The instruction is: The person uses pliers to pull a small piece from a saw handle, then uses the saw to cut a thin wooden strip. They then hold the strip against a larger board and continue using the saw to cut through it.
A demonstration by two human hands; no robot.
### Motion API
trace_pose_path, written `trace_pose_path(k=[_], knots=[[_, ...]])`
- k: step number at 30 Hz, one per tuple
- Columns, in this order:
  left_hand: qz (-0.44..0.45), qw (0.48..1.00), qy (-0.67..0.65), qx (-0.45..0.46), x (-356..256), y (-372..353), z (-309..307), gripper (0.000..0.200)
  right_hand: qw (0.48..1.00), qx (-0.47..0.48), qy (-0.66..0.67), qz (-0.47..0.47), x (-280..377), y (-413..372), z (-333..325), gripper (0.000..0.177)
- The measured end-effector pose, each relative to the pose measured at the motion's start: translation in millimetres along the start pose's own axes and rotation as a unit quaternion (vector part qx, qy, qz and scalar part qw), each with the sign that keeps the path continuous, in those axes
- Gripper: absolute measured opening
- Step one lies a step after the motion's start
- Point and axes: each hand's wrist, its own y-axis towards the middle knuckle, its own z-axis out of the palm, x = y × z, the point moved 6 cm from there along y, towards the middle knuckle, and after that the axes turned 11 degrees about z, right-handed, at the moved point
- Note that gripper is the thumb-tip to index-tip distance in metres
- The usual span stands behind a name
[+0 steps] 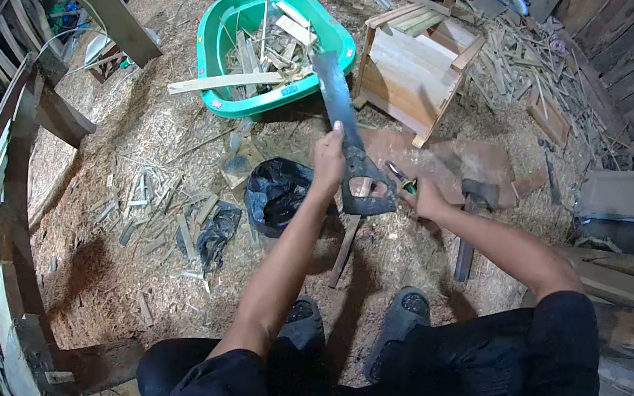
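My left hand (329,160) is closed on a handsaw (338,103) near where its blade meets the dark handle. The blade points up and away, and its far tip overlaps the tub's rim in this view. My right hand (427,199) is wrapped round green-handled pliers (400,176), their metal jaws close beside the saw's handle. Below the saw handle, a narrow wooden stick (345,253) lies on the floor. An open black plastic bag (275,192) stands just left of my left forearm. To the right of my right hand lies a hammer-like tool (466,245) with a dark handle.
A green tub (210,90) full of wood scraps stands ahead, beside a wooden box frame (410,68). A brown board (462,158) lies in front of it. Shavings and offcuts cover the floor. Stacked planks (632,286) line the right, and a curved wooden piece (4,233) the left.
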Motion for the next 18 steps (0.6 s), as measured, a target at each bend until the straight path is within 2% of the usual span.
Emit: trace_pose_path(k=[2,5,8,11,13,16,18], knots=[[-0.035,0.999,0.012,-0.026,39,-5,-7,0.056,0.997,-0.010,-0.064,0.041,-30,11,25,0.048],[-0.065,0.997,0.010,-0.039,58,-3,-8,0.055,0.998,-0.016,-0.064,0.012,-32,17,27,0.042],[-0.080,0.996,0.004,-0.027,63,9,-10,0.055,0.967,-0.214,0.024,-0.135,-11,32,7,0.030],[-0.039,0.998,0.022,-0.049,38,22,-10,0.054,0.932,-0.221,0.146,-0.245,61,39,-41,0.026],[-0.039,0.995,0.018,-0.085,15,31,-9,0.054,0.918,-0.075,0.107,-0.375,105,29,-42,0.032],[-0.094,0.980,-0.076,-0.161,6,51,-18,0.054,0.888,-0.085,-0.063,-0.447,152,-3,-36,0.041],[-0.140,0.963,-0.122,-0.197,-18,52,-26,0.053,0.883,-0.119,-0.125,-0.436,170,-10,-42,0.046]])
